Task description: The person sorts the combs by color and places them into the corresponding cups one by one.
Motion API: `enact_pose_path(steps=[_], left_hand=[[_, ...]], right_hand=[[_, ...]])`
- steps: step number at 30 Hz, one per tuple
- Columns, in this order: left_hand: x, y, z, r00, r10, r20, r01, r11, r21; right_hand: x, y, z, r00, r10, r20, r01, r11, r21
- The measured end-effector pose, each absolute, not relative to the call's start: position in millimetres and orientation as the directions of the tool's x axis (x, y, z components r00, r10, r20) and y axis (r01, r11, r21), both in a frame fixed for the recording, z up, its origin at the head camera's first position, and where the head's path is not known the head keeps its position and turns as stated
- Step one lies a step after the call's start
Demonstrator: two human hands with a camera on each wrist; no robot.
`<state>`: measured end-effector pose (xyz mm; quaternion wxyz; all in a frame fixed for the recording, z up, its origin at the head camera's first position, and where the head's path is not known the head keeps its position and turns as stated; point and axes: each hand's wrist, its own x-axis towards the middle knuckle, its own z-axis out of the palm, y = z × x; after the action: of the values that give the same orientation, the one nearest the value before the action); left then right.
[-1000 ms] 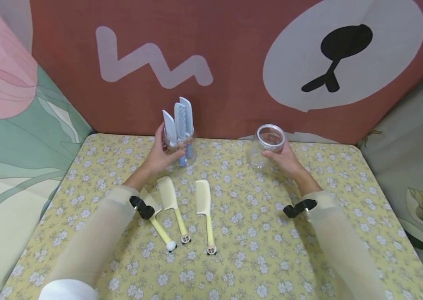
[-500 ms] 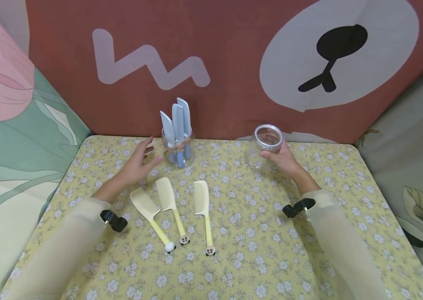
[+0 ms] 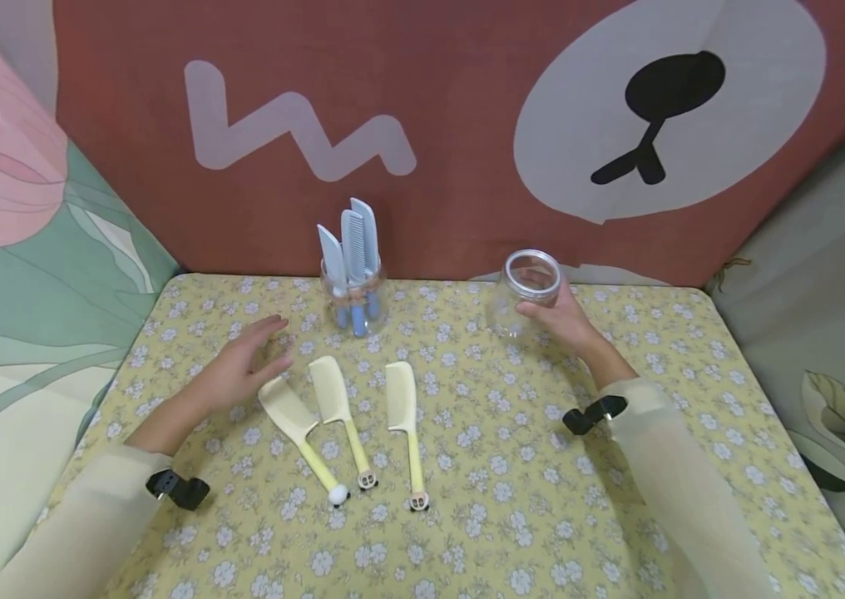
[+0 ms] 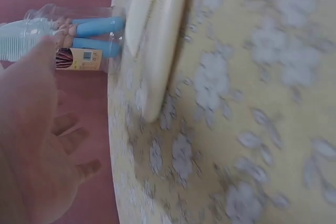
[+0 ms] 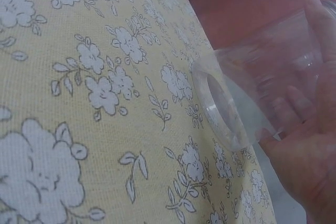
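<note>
My right hand [image 3: 560, 316] grips a clear jar [image 3: 510, 304] at the back right; nothing shows inside it. In the right wrist view the fingers curl round the wall of the jar [image 5: 252, 82], its base close to the cloth. My left hand [image 3: 239, 363] is spread, palm inward, holding nothing, just left of a pale yellow comb [image 3: 289, 409]. Two more yellow combs, the middle one [image 3: 331, 389] and the right one [image 3: 402, 398], lie beside it, handles toward me. Several light blue combs [image 3: 353, 241] stand in a second clear jar [image 3: 380, 309] with a label [image 4: 79, 59].
The table is covered by a yellow floral cloth [image 3: 497, 516]. A red-brown fabric backdrop [image 3: 460, 200] rises right behind the back edge. Printed hangings flank the table, a leafy one [image 3: 104, 241] at left and a grey one [image 3: 842, 283] at right.
My left hand has let go of the jar with the blue combs and drawn back left and toward me. The right hand keeps its grip on the other jar.
</note>
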<state>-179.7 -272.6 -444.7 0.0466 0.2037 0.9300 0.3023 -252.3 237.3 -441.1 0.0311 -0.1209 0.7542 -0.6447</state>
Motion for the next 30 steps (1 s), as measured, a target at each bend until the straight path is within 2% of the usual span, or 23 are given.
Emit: enact_pose_path(steps=[7, 12, 19, 24, 30], left_hand=[[-160, -279, -456, -0.892, 0.451, 0.014, 0.404, 0.784, 0.471], [-152, -281, -462, -0.869, 0.494, 0.037, 0.455, 0.766, 0.453], [-146, -285, -468, -0.866, 0.501, -0.005, 0.453, 0.786, 0.421], [-142, -288, -470, -0.868, 0.496, -0.032, 0.440, 0.797, 0.413], [-145, -292, -468, -0.837, 0.543, -0.068, 0.450, 0.754, 0.478]], right_hand=[[-253, 238, -440, -0.970, -0.222, 0.095, -0.131, 0.154, -0.979], [-253, 238, -440, -0.971, -0.221, 0.088, -0.123, 0.153, -0.980], [-252, 237, -438, -0.972, -0.222, 0.083, -0.118, 0.149, -0.982], [-253, 234, -436, -0.973, -0.222, 0.063, -0.103, 0.174, -0.979], [-256, 239, -445, -0.973, -0.215, 0.079, -0.116, 0.165, -0.979]])
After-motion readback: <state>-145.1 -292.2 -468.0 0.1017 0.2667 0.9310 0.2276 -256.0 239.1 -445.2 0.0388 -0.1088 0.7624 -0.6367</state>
